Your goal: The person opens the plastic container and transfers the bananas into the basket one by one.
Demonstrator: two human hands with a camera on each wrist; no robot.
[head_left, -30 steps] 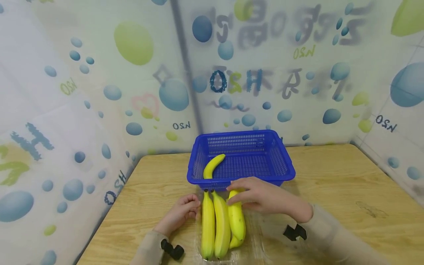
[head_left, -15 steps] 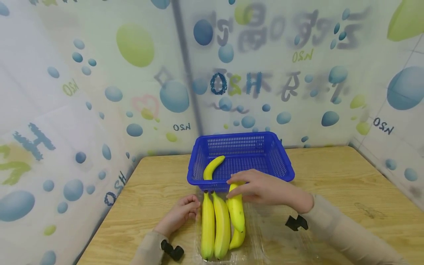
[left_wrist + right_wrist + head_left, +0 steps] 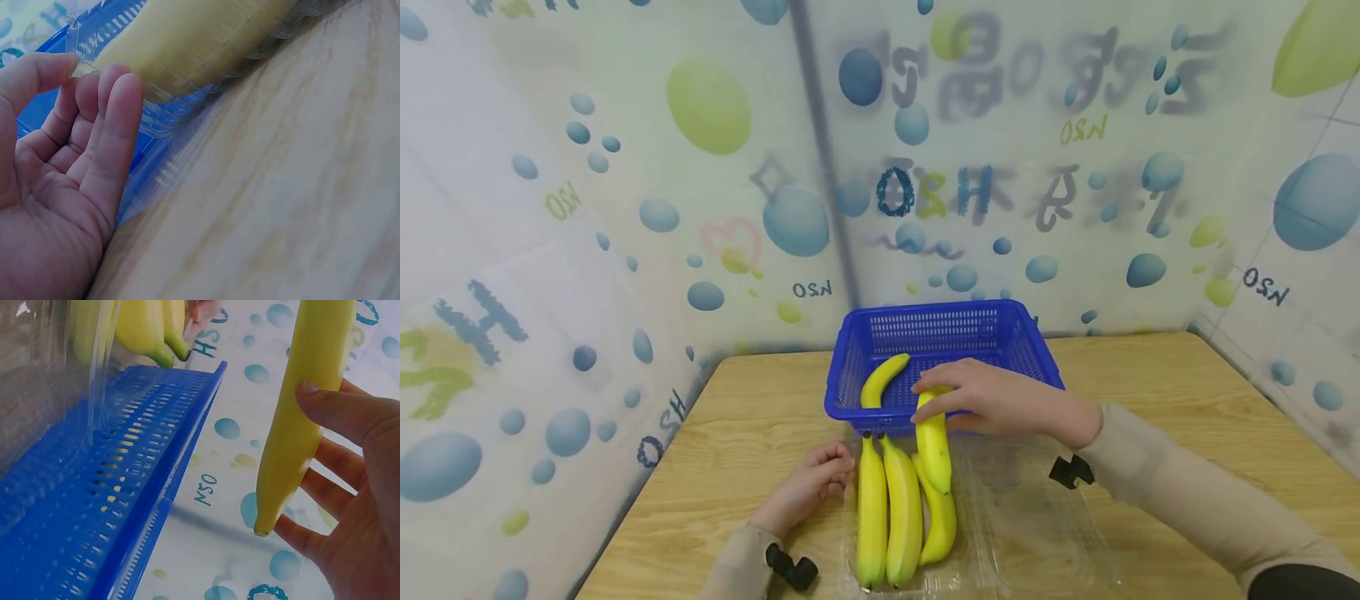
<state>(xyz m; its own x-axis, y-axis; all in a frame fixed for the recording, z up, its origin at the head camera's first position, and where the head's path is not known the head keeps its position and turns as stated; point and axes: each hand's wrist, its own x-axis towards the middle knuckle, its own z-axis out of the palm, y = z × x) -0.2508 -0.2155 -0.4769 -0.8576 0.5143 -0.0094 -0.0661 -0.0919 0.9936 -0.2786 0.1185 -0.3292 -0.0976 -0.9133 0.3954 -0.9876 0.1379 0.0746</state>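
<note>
My right hand grips a yellow banana near its upper end, thumb on one side and fingers on the other in the right wrist view. This banana hangs over the front rim of the blue basket and partly overlaps it. Below, a clear plastic clamshell box lies with its lid spread to the right. Three bananas rest in its left half. With thumb and fingertips, my left hand pinches the box's left edge; the left wrist view shows the clear rim between them.
One banana lies inside the basket, at its left. The basket stands at the back of the wooden table, near a patterned curtain wall. Black straps sit on both sleeves.
My right hand has lifted the banana up and away from the box, toward the basket. The banana that was beneath it now shows more fully. My left hand stays in place.
</note>
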